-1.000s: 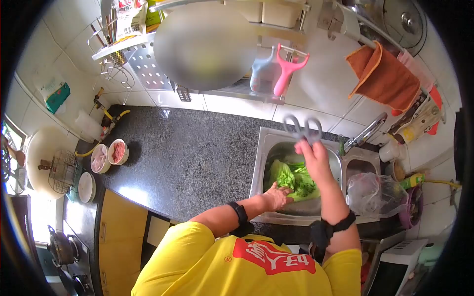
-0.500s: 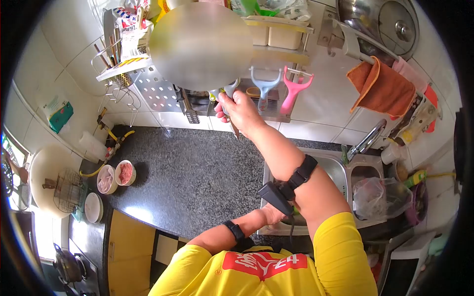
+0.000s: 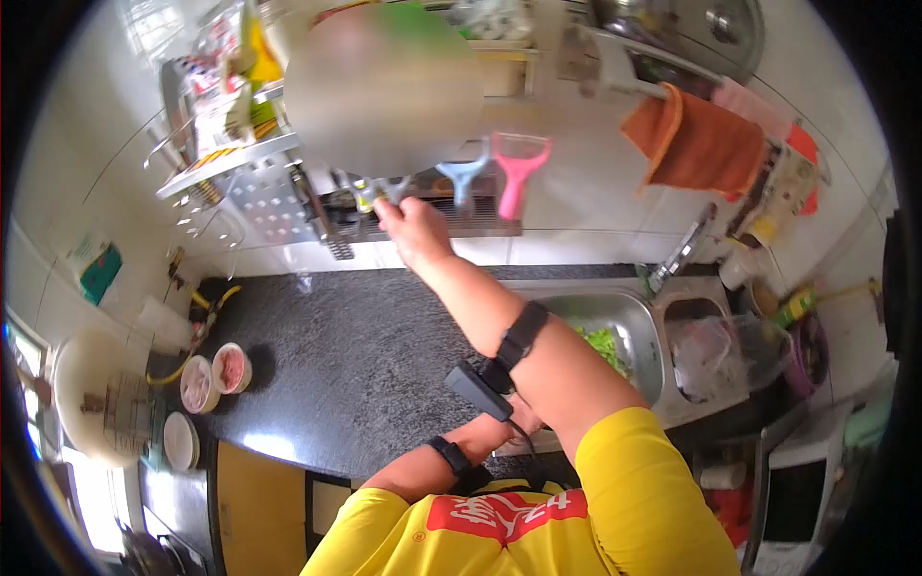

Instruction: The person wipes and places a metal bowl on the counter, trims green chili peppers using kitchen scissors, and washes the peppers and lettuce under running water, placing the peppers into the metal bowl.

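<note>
The person's right hand [image 3: 415, 230] is stretched up to the wall rack [image 3: 492, 228], its fingers curled beside the grey-handled scissors [image 3: 390, 189]; things blur there, and I can't tell from here whether they grip the handles or merely touch them. Those scissors sit at the rack's front edge, with a slotted tool [image 3: 333, 240] to their left and, to the right, a pale blue peeler [image 3: 464, 177] then a pink peeler [image 3: 516, 178]. Below the hand runs the strip of wall tile, then the back edge of the dark speckled table [image 3: 336, 374], which gives the reaching arm a broad stretch of room between the sink and the bowls. The left hand [image 3: 523, 415] is down by the near-left edge of the sink [image 3: 656, 346], half covered by the right forearm, so I can't make out what its fingers are doing. Leafy greens [image 3: 603, 346] lie inside the basin, showing just past that forearm. The smaller basin on the right is crowded by a plastic bag [image 3: 715, 350]. Far off to the left, a bowl of pale meat [image 3: 201, 410] and a bowl of pink meat [image 3: 235, 390] stand side by side, with stacked plates [image 3: 180, 442] near the table's edge.
</note>
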A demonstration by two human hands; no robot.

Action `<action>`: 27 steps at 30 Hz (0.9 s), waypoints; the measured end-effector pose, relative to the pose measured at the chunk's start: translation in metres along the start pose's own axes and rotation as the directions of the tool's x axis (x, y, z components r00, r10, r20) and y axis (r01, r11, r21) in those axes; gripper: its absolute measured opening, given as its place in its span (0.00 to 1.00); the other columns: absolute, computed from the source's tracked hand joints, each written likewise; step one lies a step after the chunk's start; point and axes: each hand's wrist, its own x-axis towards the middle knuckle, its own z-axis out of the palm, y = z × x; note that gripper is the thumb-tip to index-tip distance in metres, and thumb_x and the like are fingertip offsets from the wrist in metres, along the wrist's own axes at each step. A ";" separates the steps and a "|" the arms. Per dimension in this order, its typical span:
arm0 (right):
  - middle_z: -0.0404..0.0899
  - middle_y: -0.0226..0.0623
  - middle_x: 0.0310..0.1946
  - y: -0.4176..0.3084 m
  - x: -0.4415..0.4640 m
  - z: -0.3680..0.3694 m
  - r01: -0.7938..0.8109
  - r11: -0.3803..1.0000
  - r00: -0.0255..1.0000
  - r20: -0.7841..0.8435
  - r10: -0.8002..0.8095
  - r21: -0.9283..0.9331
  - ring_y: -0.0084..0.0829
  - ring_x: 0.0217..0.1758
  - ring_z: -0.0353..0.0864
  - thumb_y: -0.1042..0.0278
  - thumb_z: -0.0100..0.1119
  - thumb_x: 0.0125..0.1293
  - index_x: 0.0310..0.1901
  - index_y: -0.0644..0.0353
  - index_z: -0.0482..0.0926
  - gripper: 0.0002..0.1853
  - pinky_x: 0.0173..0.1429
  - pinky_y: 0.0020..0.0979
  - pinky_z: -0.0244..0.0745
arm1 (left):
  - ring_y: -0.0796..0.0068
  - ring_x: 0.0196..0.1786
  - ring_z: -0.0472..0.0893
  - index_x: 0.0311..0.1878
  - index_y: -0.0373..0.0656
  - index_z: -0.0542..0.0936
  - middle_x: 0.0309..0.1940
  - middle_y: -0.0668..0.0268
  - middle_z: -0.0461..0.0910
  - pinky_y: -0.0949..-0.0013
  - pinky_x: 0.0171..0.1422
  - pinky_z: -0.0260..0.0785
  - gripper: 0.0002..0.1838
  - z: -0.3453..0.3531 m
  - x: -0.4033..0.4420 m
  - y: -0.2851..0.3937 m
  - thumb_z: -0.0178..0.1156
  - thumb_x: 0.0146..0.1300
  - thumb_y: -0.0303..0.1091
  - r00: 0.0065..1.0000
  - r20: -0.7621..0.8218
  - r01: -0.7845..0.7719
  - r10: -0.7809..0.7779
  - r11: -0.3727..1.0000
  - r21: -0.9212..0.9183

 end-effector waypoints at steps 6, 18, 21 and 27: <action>0.78 0.48 0.33 0.035 -0.056 -0.063 0.201 0.968 0.979 0.049 -0.195 -0.149 0.45 0.38 0.78 0.60 0.61 0.51 0.39 0.63 0.75 0.18 0.43 0.39 0.73 | 0.61 0.62 0.64 0.57 0.43 0.69 0.58 0.56 0.66 0.62 0.65 0.55 0.21 -0.036 0.028 0.038 0.53 0.58 0.33 0.975 0.215 0.030 0.046 0.941 -0.338; 0.71 0.44 0.45 0.105 -0.353 -0.333 0.265 0.799 0.903 0.429 -0.009 -0.540 0.43 0.51 0.71 0.64 0.61 0.49 0.37 0.60 0.75 0.14 0.50 0.39 0.69 | 0.74 0.36 0.78 0.51 0.44 0.72 0.38 0.66 0.77 0.73 0.35 0.70 0.19 -0.040 0.057 0.012 0.58 0.58 0.40 0.578 0.697 0.759 -0.424 0.594 -0.267; 0.70 0.45 0.48 0.073 -0.437 -0.423 0.154 0.767 0.981 0.003 -0.194 -0.623 0.43 0.52 0.70 0.65 0.60 0.50 0.40 0.60 0.74 0.15 0.54 0.39 0.67 | 0.71 0.35 0.79 0.50 0.48 0.71 0.34 0.62 0.78 0.64 0.38 0.74 0.19 -0.037 0.074 0.023 0.56 0.58 0.46 0.581 0.534 0.791 -0.615 0.269 -0.550; 0.76 0.39 0.36 -0.009 -0.618 -0.608 -0.560 0.315 0.598 -0.637 -0.487 -0.766 0.41 0.42 0.74 0.73 0.59 0.50 0.36 0.58 0.76 0.09 0.48 0.38 0.71 | 0.51 0.36 0.76 0.41 0.38 0.75 0.32 0.50 0.76 0.56 0.43 0.68 0.13 0.025 0.150 0.133 0.52 0.55 0.35 0.867 0.398 -0.094 -0.301 0.684 0.724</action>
